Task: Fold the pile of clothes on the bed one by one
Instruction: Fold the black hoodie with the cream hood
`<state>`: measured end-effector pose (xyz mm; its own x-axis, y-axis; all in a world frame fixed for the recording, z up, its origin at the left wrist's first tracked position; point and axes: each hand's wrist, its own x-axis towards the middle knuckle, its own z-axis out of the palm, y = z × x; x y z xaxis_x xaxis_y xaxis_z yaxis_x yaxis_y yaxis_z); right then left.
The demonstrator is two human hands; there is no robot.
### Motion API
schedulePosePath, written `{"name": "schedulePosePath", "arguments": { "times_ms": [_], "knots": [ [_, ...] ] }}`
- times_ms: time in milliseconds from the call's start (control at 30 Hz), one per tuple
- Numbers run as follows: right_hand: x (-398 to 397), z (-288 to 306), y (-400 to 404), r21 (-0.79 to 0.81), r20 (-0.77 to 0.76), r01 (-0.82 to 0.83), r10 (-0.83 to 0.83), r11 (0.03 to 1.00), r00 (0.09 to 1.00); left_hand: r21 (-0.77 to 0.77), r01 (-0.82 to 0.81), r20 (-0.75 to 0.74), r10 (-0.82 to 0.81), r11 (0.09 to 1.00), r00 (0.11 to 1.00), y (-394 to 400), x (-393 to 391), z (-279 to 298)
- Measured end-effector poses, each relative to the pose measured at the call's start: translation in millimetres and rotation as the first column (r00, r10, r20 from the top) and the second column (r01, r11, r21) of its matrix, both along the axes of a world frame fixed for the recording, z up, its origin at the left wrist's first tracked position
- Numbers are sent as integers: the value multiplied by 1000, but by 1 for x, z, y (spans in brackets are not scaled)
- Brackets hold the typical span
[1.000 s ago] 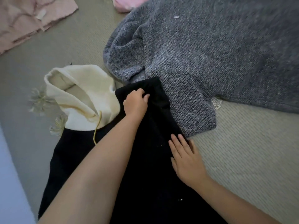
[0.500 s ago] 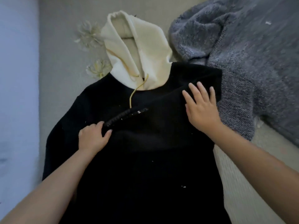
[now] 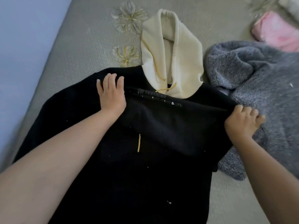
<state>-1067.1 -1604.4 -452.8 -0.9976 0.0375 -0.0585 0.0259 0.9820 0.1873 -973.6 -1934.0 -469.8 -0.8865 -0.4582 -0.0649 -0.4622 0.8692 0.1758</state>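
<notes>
Right hand (image 3: 241, 122) has gone from flat to gripping the black hoodie (image 3: 145, 151) edge | left hand (image 3: 111, 92) now pressing flat, fingers straight | hoodie spread by bed's (image 3: 77, 50) left edge | side fold starting, I'd say

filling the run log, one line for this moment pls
item: black hoodie | left hand: pressing flat | right hand: grip on hoodie edge

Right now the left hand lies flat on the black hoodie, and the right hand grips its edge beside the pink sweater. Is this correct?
Not quite: the sweater beside the right hand is grey, not pink; the pink item lies farther away, at the top right. The head view shows this. The rest holds: the left hand lies flat on the black hoodie, and the right hand grips its edge.
</notes>
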Motion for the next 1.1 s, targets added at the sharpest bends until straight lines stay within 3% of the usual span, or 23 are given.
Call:
{"name": "schedulePosePath", "arguments": {
  "times_ms": [100,167,233,367,567,633,700,767,867,933,967,1033,1100],
  "knots": [
    [21,2,-19,-155,-91,-61,47,986,995,23,99,38,-100,995,994,3,31,-13],
    [46,0,-38,-188,-131,-278,257,942,958,48,108,192,-116,993,975,1,59,-24],
    [69,-10,-55,-188,-76,-437,431,879,899,56,68,284,-81,996,956,-2,77,-36],
    [85,-42,-60,-198,300,-341,388,919,871,57,69,291,-83,996,953,-4,76,-45],
    [78,-53,-63,-114,400,-304,324,946,857,123,99,422,-142,987,896,-13,68,-31],
    [79,-45,-70,-115,432,-260,284,959,856,220,160,398,-238,962,886,-21,70,-20],
    [85,-33,-84,-185,399,-189,249,965,882,251,258,245,-319,933,915,-29,87,-4],
    [103,-20,-107,-324,273,-192,286,926,919,216,267,60,-286,939,956,-35,121,12],
    [148,-7,-150,-543,141,-389,538,744,831,111,44,-39,-40,993,998,-49,189,18],
    [182,-8,-177,-631,123,-500,713,593,690,86,-240,74,234,967,969,-60,234,16],
    [197,-10,-187,-641,141,-525,758,560,637,93,-392,144,378,915,915,-64,254,15],
    [222,-20,-201,-603,233,-540,777,587,585,114,-639,263,598,760,758,-72,288,14],
    [240,-34,-205,-507,354,-557,748,658,561,135,-768,351,695,626,628,-80,312,13]
  ]
}}
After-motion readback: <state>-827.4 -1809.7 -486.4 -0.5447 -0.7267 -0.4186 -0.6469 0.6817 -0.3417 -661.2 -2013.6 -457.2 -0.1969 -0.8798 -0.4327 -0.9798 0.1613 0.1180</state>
